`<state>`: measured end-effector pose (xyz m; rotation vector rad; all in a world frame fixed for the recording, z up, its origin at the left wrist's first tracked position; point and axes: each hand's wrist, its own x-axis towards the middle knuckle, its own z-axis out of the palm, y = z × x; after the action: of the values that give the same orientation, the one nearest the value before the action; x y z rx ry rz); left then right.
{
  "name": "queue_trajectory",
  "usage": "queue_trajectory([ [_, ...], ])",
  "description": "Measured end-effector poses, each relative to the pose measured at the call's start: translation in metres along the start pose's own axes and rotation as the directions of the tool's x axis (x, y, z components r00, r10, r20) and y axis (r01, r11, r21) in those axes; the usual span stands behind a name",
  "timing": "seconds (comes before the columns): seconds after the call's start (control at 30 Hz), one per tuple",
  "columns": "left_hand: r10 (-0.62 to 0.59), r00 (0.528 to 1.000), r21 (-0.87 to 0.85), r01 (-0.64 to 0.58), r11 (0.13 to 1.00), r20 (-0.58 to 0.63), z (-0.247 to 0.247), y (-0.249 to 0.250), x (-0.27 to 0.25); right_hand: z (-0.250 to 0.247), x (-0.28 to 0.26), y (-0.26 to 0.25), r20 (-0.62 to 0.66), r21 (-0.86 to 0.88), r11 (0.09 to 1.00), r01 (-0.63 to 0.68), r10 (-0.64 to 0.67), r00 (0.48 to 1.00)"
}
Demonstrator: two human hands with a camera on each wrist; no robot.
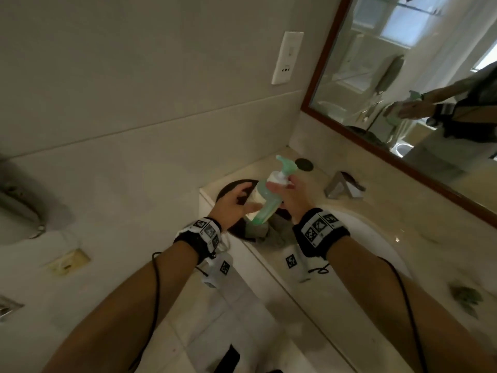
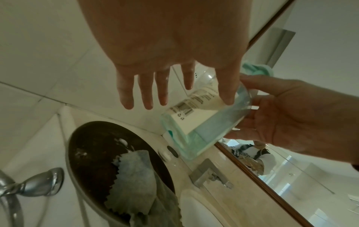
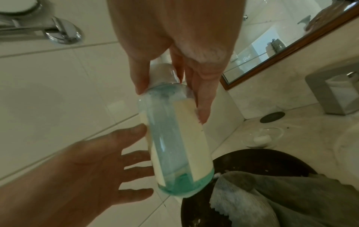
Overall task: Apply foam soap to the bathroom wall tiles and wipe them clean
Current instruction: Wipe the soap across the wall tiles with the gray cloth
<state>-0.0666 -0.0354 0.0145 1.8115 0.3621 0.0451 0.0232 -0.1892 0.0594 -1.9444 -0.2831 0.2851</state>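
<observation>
Above the dark bowl (image 1: 236, 189) I see my right hand (image 1: 291, 200) gripping the tilted soap bottle (image 1: 265, 200) at its neck; my left hand (image 1: 232, 204) is spread beside it, perhaps touching the label.

Surface: beige marble counter (image 1: 357, 313) around the white basin (image 1: 376, 238).
Left of basin: dark round tray (image 2: 93, 153) holding grey cloth (image 2: 136, 176).
Behind basin: square metal tap (image 1: 340, 188), black disc (image 1: 304, 165).

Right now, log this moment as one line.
right hand: grips soap bottle, tilted | left hand: open beside bottle | cloth: in dark bowl
</observation>
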Motion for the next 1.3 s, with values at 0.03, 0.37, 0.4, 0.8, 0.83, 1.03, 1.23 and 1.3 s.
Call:
queue_trajectory([
  [0.03,-0.006,1.000,0.000,0.006,1.000,-0.024,-0.003,0.000,0.003,0.001,0.010,0.003,0.006,-0.010,1.000,-0.004,0.004,1.000],
  [0.37,-0.096,0.971,0.144,0.129,0.981,-0.219,-0.030,-0.015,0.043,0.025,0.101,0.022,0.113,-0.071,0.997,0.030,-0.022,0.993],
  [0.4,-0.115,0.967,0.152,0.152,0.977,-0.227,-0.032,-0.018,0.048,0.029,0.110,0.023,0.121,-0.067,0.997,0.025,-0.016,0.993],
  [0.8,-0.290,0.898,0.118,0.344,0.931,-0.332,-0.031,-0.057,0.069,0.075,0.157,0.069,0.403,-0.231,0.969,0.084,0.017,0.915],
  [0.83,-0.302,0.894,0.118,0.357,0.927,-0.332,-0.031,-0.060,0.069,0.076,0.156,0.072,0.417,-0.237,0.968,0.083,0.024,0.909],
  [1.03,-0.329,0.886,0.117,0.384,0.916,-0.328,-0.026,-0.067,0.076,0.065,0.157,0.087,0.482,-0.264,0.962,0.073,0.066,0.873],
  [1.23,-0.358,0.889,0.106,0.400,0.910,-0.285,-0.013,-0.075,0.074,0.035,0.145,0.108,0.500,-0.536,0.837,0.111,0.208,0.841],
  [1.3,-0.366,0.890,0.107,0.407,0.907,-0.273,-0.008,-0.079,0.068,0.031,0.138,0.117,0.531,-0.637,0.754,0.164,0.275,0.802],
])
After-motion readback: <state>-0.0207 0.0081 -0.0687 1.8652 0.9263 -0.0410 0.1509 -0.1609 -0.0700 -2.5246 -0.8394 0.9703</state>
